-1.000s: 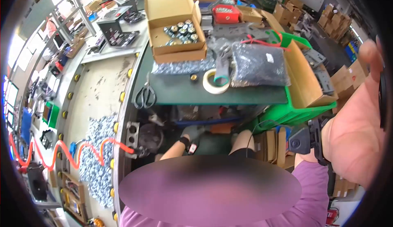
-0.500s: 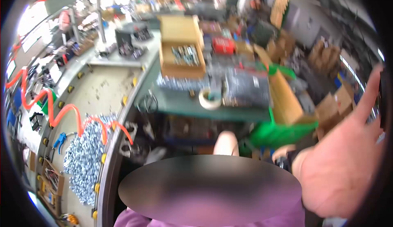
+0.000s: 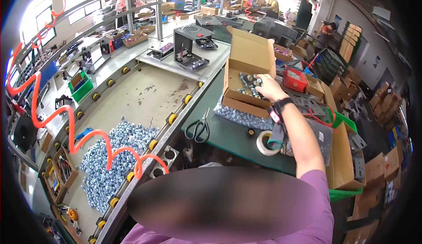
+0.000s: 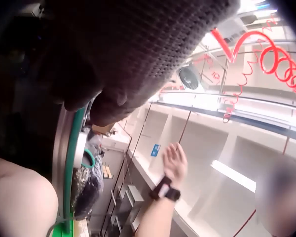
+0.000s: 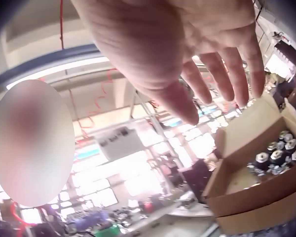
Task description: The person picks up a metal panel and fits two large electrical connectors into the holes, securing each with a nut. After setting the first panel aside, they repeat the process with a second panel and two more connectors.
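My right hand [image 3: 269, 88] is over the open cardboard box [image 3: 246, 107] on the green table, its fingers at the dark round parts with metal tops [image 3: 249, 78]. In the right wrist view, the bare right hand [image 5: 187, 49] shows extended, slightly spread fingers, with nothing visible between them. Lower right there are the box [image 5: 256, 198] and its parts [image 5: 277, 157]. The left hand [image 4: 133, 54], in a grey knitted glove, fills the top of the left wrist view. Its fingers hang loosely bent, with no object visible in them. The head view does not clearly show it.
Scissors [image 3: 198, 129], a tape roll [image 3: 260, 144] and bagged material [image 3: 244, 120] lie on the table near the box. Left of it, small metal pieces [image 3: 110, 160] are heaped on a roller-edged surface beneath an orange coiled hose [image 3: 70, 132]. A green crate [image 3: 345, 194] stands right.
My right hand has moved from the right edge of the head view to the box. The head view has turned, placing the box further right and showing more of the room behind.
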Available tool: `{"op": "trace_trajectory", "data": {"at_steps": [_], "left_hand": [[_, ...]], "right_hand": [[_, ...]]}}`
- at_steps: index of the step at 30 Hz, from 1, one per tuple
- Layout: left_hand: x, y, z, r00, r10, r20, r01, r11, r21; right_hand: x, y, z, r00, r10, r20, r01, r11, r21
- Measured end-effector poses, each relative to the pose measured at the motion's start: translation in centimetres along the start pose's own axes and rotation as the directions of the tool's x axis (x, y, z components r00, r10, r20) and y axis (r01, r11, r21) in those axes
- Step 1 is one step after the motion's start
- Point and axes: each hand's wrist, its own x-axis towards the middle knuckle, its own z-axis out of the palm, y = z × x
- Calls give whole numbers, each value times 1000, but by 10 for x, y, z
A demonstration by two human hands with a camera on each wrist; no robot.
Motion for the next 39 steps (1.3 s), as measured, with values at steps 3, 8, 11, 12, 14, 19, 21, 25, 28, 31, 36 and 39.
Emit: {"op": "trace_trajectory", "data": {"at_steps": [3,8,11,12,14,19,21,25,28,31,36,39], "left_hand": [[40,9,1,999,-5,-32,5,1000,-17],[79,17,0,1000,-10,-18,8,995,-103],[84,7,-3,995,33,-95,-45,990,-136],[87,1,-2,989,59,-136,-72,993,-92],[92,2,2,983,-41,-180,17,991,-136],[117,-2,32,978,-118,-174,104,991,-84],[132,-2,44,982,-92,-164,95,995,15],[163,-14,80,994,0,-113,56,865,499],[177,-22,90,1000,24,1,-20,821,571],[187,-31,94,992,123,42,-120,753,647],[190,-32,99,993,102,57,-111,667,737],[190,-30,89,995,90,46,-94,652,753]], "right_hand": [[38,-7,26,994,103,29,-101,992,-71],[67,11,46,996,21,81,-6,985,-175],[52,16,16,985,51,-166,8,941,338],[34,8,-4,962,103,-251,55,832,551],[-2,4,-44,982,121,-146,-24,841,541],[-94,-9,-57,973,35,228,-112,936,334],[-116,-14,-25,966,-71,250,19,979,205],[-149,0,49,961,-184,208,201,978,-62],[-145,-3,10,977,-99,190,96,995,24],[-116,38,-54,992,103,-69,-109,989,-95],[-79,154,-58,783,581,221,-401,745,-533],[-77,160,-46,779,603,170,-448,726,-521]]}}
